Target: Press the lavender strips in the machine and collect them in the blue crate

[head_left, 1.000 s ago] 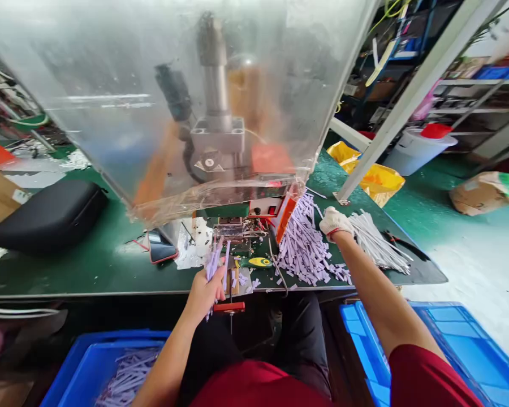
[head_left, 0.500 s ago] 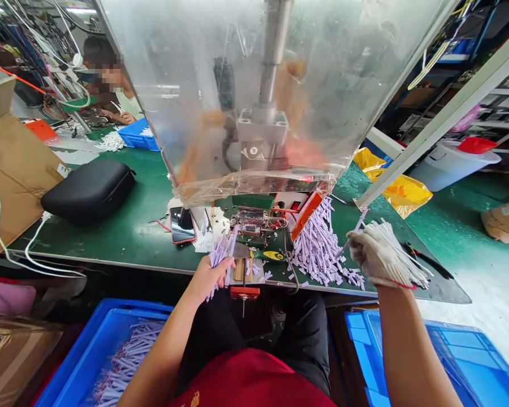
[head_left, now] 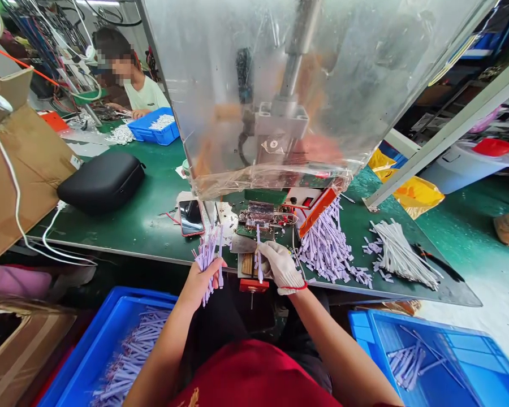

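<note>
My bare left hand (head_left: 203,278) is closed round a bundle of thin pale purple strips (head_left: 206,251), which fan out above and below the fist. My right hand (head_left: 279,265), in a white glove with a red cuff edge, pinches a single pale purple strip (head_left: 259,254) upright by its middle. Behind that strip sits a small metal fixture (head_left: 258,216) on the bench, under the machine's press head (head_left: 282,121). A scraper blade (head_left: 242,244) lies just left of the gloved fingers, its handle hidden by the glove.
A heap of purple strips (head_left: 326,249) and a pile of long white sticks (head_left: 402,251) lie to the right, with pliers (head_left: 439,263) beyond. A phone (head_left: 191,218) rests left. Blue bins (head_left: 106,316) flank my legs. A clouded shield (head_left: 220,73) hangs ahead; a co-worker sits far left.
My right hand has moved left from beside the white sticks to in front of the fixture, carrying one purple strip. My left hand still grips its bundle. The view has shifted slightly.
</note>
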